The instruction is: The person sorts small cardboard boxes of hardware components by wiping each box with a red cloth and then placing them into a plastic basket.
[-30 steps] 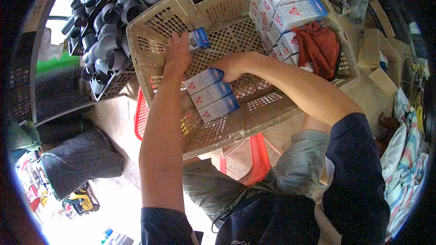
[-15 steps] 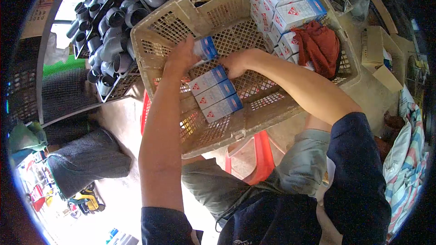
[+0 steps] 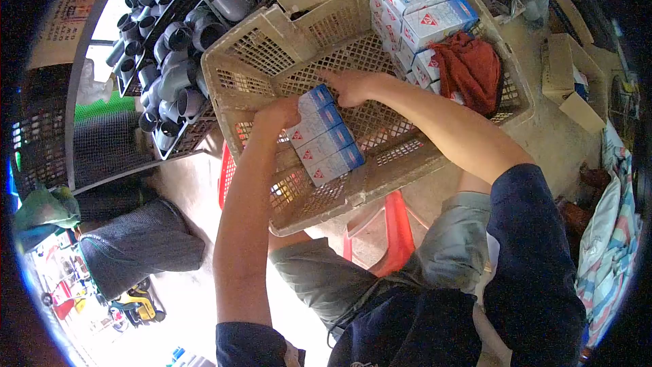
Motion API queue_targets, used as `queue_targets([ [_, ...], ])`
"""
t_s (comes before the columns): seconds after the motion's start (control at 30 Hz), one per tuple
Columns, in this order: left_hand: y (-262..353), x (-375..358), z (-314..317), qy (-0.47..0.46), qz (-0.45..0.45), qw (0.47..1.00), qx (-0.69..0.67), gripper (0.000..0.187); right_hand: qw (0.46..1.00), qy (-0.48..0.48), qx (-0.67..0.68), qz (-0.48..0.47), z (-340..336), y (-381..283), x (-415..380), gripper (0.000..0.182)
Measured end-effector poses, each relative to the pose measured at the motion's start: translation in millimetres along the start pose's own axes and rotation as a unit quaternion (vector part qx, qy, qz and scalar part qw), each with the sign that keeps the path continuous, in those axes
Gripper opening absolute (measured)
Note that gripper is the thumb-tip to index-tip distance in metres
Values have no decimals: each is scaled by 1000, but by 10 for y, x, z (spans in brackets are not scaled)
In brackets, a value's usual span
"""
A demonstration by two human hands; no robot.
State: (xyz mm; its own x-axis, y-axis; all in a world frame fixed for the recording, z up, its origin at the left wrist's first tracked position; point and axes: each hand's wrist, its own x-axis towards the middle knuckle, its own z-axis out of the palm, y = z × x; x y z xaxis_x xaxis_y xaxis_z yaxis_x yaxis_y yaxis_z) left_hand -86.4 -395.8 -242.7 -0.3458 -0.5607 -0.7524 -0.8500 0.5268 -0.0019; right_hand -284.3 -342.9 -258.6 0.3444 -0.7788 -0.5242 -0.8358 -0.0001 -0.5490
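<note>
In my head view, my left hand is at the left end of the farthest small box, fingers bent against it; whether they are clenched on it or only pressing, I cannot tell. My right hand is released and holds nothing, its index finger stretched out over the crate floor and its thumb near that box's blue end. The box is the farthest of a row of four that sits side by side, slanting from between my hands towards my body, inside the big tan plastic crate. I judge that I am seating this end box against its neighbour; lining it up calls for a light, even push from the left fingers, with the right hand guarding the blue end so that the row does not skew.

Beyond my right hand, more boxes of the same look stand stacked, with a rust-red cloth over the nearer ones. Grey pipe fittings lie beyond my left hand, outside the crate.

As for labels, the row's boxes are whitish with blue ends, and three show a red diamond mark; on the farthest, my left hand covers the place where it would be. The stacked boxes carry the same diamond. Their small print is too blurred for me to read, and I can make out no brand name.
</note>
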Motion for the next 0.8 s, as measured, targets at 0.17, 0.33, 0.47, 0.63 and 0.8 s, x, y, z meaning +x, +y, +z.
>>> queue_targets([
  [0.17, -96, 326, 253, 52, 26, 998, 1, 48, 997, -59, -2, -54, 51, -86, -36, 89],
  [0.33, 47, 182, 389, 107, 6, 993, -57, 47, 997, -70, -8, -34, 26, -131, 1, 83],
  [0.47, 40, 208, 533, 190, 12, 981, -37, 50, 999, -29, -7, -44, 107, -48, 30, 83],
  [0.63, 164, -79, 496, 374, 42, 925, 48, 47, 997, -60, 41, -10, 66, 29, 83, 82],
  [0.8, 531, -1367, -152, 436, 155, 868, -180, 36, 996, 73, -30, -40, 40, 194, 92, 59],
])
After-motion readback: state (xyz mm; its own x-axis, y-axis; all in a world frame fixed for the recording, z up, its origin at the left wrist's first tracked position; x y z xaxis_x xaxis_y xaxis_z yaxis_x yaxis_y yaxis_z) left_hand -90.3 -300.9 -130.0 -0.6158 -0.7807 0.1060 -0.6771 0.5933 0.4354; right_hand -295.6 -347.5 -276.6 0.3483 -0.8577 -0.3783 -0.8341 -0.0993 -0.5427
